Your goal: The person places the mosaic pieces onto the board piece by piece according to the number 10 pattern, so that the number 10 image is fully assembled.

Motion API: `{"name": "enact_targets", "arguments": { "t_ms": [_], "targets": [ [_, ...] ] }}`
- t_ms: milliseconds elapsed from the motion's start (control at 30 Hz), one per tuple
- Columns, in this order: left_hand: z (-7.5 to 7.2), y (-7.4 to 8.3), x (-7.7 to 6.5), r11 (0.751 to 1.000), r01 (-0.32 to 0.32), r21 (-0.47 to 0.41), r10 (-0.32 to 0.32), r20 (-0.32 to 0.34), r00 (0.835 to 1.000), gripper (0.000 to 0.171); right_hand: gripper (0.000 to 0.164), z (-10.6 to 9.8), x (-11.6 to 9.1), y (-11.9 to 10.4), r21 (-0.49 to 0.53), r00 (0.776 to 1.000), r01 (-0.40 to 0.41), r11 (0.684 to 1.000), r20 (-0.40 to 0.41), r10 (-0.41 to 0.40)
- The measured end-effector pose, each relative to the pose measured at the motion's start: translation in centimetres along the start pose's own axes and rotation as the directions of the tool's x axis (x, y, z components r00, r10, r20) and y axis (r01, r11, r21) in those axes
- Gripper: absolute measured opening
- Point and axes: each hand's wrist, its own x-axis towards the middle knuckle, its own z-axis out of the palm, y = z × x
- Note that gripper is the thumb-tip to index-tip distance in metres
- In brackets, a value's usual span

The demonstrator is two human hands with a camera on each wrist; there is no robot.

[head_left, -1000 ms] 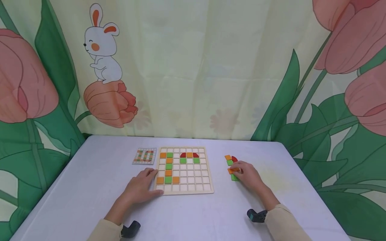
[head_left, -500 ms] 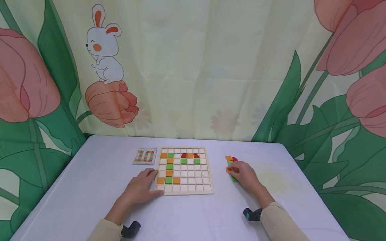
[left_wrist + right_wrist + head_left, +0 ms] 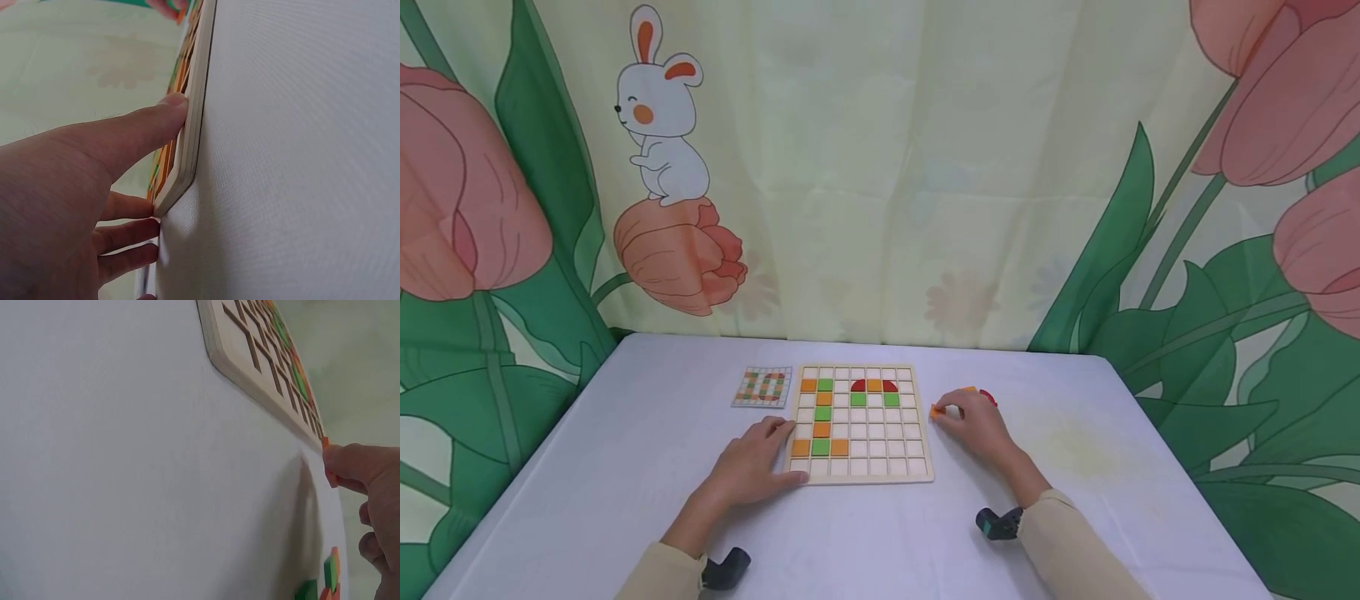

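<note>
A wooden grid board (image 3: 877, 448) lies on the table, with orange and green square tiles and two red quarter-round tiles set in some cells. At its near left corner rests my left hand (image 3: 747, 468), fingers along the left edge and thumb on the front edge; the left wrist view shows the thumb (image 3: 150, 128) on the rim with fingers spread fairly straight. Between thumb and fingers, my right hand (image 3: 979, 427) pinches an orange tile (image 3: 329, 465) just off the board's right edge. In the right wrist view the tile is held on edge above the cloth.
Loose tiles (image 3: 332, 570) lie to the right, mostly hidden behind the right hand in the head view, with a red tile (image 3: 989, 397) peeking out. A small printed pattern card (image 3: 762, 387) lies left of the board. A printed curtain (image 3: 865, 250) hangs behind the white-covered table.
My right hand has picked an orange tile from the loose pieces and moved left with it towards the board. The left hand stays at the board's corner.
</note>
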Motion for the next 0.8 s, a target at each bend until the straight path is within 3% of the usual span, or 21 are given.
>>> {"name": "enact_targets", "arguments": {
  "t_ms": [233, 467, 800],
  "targets": [
    [0.0, -0.1, 0.0, 1.000, 0.002, 0.003, -0.002, -0.004, 1.000, 0.085, 0.017, 1.5, 0.8, -2.4, 0.023, 0.997, -0.064, 0.998, 0.054, 0.063],
    [0.0, -0.1, 0.0, 1.000, 0.002, -0.001, -0.002, -0.003, 1.000, 0.085, 0.017, 2.5, 1.1, -4.2, 0.065, 0.996, -0.043, 0.997, 0.080, 0.038],
    [0.2, -0.2, 0.1, 1.000, 0.001, 0.003, -0.001, -0.006, 1.000, 0.086, 0.011, 3.7, 1.6, -4.7, 0.104, 0.995, 0.002, 0.995, 0.101, -0.012]
  ]
}}
